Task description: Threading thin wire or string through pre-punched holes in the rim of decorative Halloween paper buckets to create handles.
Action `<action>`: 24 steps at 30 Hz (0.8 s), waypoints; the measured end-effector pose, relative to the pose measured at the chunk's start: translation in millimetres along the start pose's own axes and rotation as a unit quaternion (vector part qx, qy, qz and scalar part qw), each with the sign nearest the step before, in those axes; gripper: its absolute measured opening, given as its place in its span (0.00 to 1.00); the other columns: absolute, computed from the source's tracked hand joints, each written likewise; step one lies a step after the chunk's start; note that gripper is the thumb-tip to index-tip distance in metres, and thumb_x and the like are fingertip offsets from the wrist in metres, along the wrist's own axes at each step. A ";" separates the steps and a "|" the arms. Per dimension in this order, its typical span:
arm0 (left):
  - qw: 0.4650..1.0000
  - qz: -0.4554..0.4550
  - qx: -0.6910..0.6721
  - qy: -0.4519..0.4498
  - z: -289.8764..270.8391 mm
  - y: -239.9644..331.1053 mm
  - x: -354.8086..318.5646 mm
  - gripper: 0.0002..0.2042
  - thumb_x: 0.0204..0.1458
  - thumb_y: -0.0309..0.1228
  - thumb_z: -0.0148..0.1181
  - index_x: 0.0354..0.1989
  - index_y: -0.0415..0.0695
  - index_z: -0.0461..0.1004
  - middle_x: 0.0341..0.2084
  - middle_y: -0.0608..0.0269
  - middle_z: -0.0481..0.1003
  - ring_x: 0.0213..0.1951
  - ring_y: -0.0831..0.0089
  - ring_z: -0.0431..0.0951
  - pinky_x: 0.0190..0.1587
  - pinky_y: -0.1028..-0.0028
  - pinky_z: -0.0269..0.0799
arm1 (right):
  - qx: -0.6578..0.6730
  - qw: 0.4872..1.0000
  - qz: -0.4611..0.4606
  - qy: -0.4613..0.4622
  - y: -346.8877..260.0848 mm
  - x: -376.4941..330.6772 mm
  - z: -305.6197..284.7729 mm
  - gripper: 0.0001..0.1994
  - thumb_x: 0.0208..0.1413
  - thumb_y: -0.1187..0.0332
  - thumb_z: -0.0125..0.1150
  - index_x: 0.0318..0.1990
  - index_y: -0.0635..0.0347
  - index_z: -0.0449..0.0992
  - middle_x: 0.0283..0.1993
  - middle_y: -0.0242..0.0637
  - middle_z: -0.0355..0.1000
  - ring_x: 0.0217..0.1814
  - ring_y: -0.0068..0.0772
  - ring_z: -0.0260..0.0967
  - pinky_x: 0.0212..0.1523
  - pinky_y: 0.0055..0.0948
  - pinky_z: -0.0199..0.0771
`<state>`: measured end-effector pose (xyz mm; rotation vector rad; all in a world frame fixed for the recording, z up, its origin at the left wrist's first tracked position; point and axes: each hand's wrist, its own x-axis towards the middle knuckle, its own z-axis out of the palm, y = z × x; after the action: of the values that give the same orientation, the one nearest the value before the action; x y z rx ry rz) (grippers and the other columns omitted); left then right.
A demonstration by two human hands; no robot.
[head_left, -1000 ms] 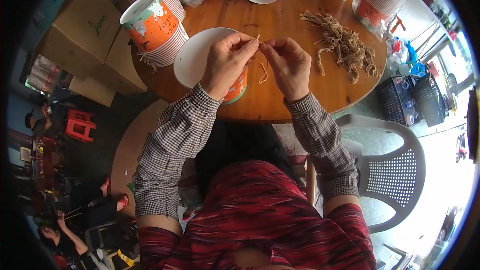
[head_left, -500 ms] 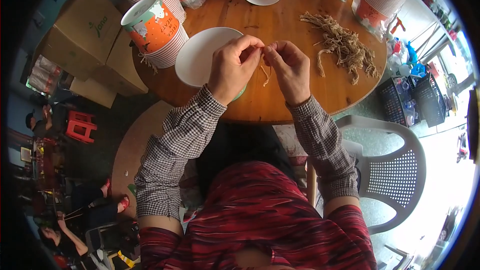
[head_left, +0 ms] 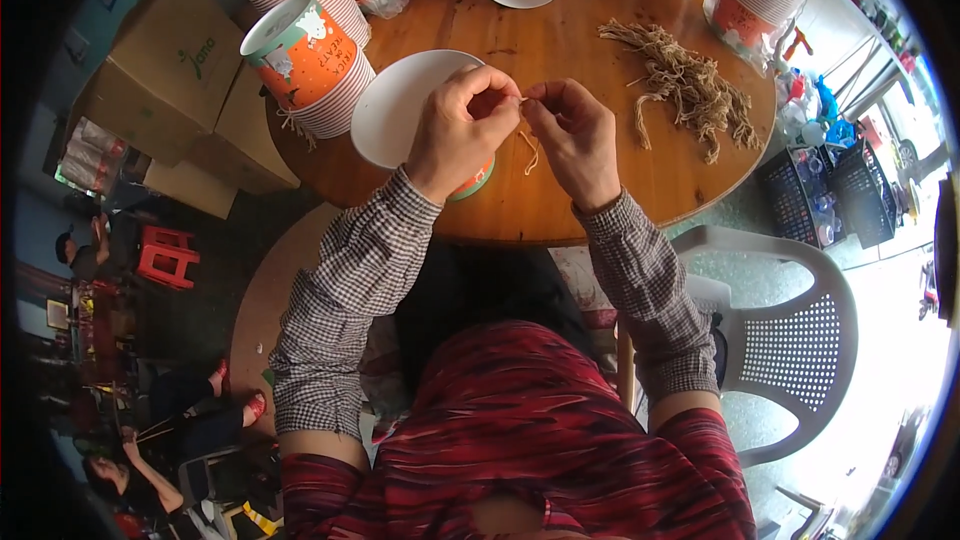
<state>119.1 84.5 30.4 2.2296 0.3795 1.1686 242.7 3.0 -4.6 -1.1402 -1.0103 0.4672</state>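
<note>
Round wooden tabletop (head_left: 560, 190), near edge: left hand (head_left: 462, 130) and right hand (head_left: 578, 135) both pinch a short twine strand (head_left: 530, 150) above a paper cup (head_left: 410, 110). Twine looks light, limp, frayable; best pinched near its ends.

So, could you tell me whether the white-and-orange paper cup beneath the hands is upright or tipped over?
Tipped: the white-and-orange paper cup lies sideways, its white mouth facing the camera.
</note>
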 end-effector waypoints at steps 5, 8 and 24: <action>0.883 -0.296 -0.346 -0.118 -10.9 -5.0 6.9 0.04 0.54 0.25 0.52 0.33 0.38 0.72 0.23 0.71 0.67 0.25 0.84 0.63 0.31 0.84 0.61 | 0.081 0.996 -0.039 -0.021 7.0 3.9 0.2 0.04 0.54 0.75 0.58 0.37 0.66 0.74 0.31 0.30 0.73 0.34 0.16 0.69 0.37 0.18 0.70; 0.825 -0.316 -0.444 -0.150 -15.7 -13.7 8.2 0.06 0.55 0.26 0.51 0.36 0.37 0.72 0.23 0.71 0.66 0.27 0.83 0.63 0.33 0.83 0.61 | 0.171 0.985 -0.020 -0.033 1.7 3.2 2.2 0.04 0.54 0.76 0.59 0.37 0.66 0.74 0.33 0.30 0.74 0.36 0.16 0.69 0.40 0.18 0.71; 0.809 -0.331 -0.472 -0.115 -13.2 -11.4 6.5 0.07 0.55 0.27 0.53 0.39 0.36 0.73 0.25 0.70 0.70 0.26 0.83 0.65 0.32 0.84 0.63 | -0.117 0.971 -0.208 0.005 -6.9 4.0 -6.0 0.07 0.49 0.78 0.61 0.37 0.60 0.77 0.34 0.37 0.75 0.35 0.29 0.73 0.36 0.24 0.72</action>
<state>112.2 101.5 33.4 1.1646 0.3248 0.4924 248.6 0.3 2.9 -1.0973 -1.2818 0.0059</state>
